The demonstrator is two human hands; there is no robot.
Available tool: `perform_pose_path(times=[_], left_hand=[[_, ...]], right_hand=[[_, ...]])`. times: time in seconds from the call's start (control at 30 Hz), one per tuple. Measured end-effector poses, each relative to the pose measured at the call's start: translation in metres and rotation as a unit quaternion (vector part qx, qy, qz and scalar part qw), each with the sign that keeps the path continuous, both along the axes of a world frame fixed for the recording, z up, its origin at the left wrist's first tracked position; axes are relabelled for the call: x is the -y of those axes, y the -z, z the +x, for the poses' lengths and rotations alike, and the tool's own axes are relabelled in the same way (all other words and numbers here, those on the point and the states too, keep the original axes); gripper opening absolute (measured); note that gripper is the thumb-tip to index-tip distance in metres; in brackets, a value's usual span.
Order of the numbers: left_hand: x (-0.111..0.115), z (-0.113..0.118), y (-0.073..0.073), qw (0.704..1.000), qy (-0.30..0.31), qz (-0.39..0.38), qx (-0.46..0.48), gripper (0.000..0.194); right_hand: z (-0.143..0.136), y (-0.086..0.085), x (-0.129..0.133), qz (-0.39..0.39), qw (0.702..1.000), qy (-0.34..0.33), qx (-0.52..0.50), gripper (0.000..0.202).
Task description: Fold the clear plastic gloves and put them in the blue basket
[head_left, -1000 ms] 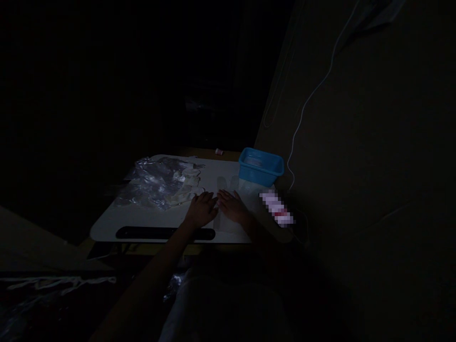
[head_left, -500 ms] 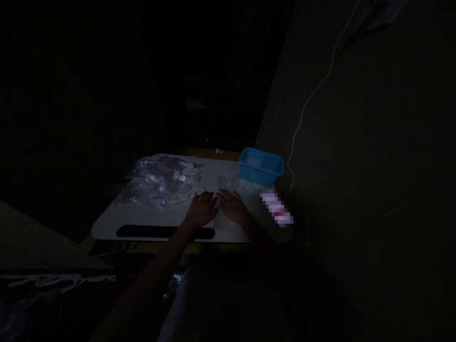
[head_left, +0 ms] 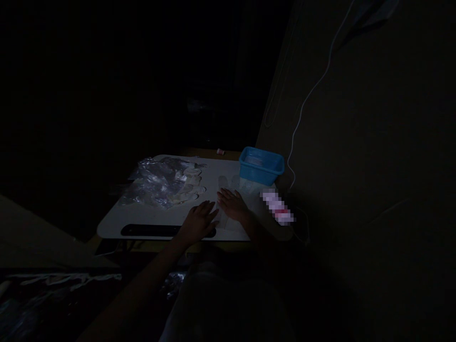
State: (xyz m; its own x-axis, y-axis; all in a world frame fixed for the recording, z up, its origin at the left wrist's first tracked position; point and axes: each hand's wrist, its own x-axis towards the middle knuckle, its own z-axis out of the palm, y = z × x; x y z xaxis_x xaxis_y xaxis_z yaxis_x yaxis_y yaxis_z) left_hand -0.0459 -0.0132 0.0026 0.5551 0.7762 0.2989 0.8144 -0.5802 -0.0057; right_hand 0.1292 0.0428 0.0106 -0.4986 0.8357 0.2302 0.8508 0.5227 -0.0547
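Note:
In dim light, my left hand [head_left: 198, 221] is over the front part of a white table [head_left: 160, 217], fingers apart and holding nothing. My right hand [head_left: 232, 205] lies with spread fingers on a thin, pale, flat piece [head_left: 223, 182], whose material is too dark to tell. A crumpled clear plastic bag [head_left: 153, 183] lies on the table's left part. Several whitish pieces [head_left: 190, 183] rest against the bag's right side.
A blue basket [head_left: 261, 166] stands at the table's back right corner. Nearer is a phone-like object with a blurred screen [head_left: 277, 207]. A small pink and white item [head_left: 220, 152] lies behind the table. A white cable [head_left: 302, 107] hangs along the right wall.
My left hand has moved back toward the table's front edge, away from my right hand. My right hand stays on nearly the same spot. The view has shifted slightly.

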Motion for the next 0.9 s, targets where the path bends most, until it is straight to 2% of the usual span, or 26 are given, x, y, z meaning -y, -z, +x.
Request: perform_pose_path(times=[0.17,0.33,0.5,0.7,0.8,0.9], left_hand=[[0.002,-0.003,-0.001,0.999,0.02,0.008,0.029,0.038],[0.006,-0.006,-0.004,0.992,0.089,-0.004,0.084,0.026],[0.007,-0.009,-0.006,0.975,0.148,-0.049,0.159,0.019],[0.004,-0.011,-0.004,0.942,0.199,-0.099,0.252,0.023],[0.001,-0.013,-0.004,0.929,0.179,-0.1,0.308,0.027],[-0.002,-0.012,-0.004,0.939,0.109,-0.088,0.315,0.031]], right_hand=[[0.0,0.0,-0.001,-0.003,1.0,-0.007,0.005,0.044],[0.0,0.001,-0.002,-0.009,1.0,-0.006,0.004,0.044],[0.001,0.003,-0.002,0.006,1.0,-0.007,-0.006,0.043],[0.001,0.003,-0.003,0.007,1.0,-0.012,-0.005,0.042],[0.001,0.003,-0.002,0.007,1.0,-0.011,-0.009,0.042],[0.001,0.003,-0.002,-0.002,1.0,-0.006,-0.01,0.042]])
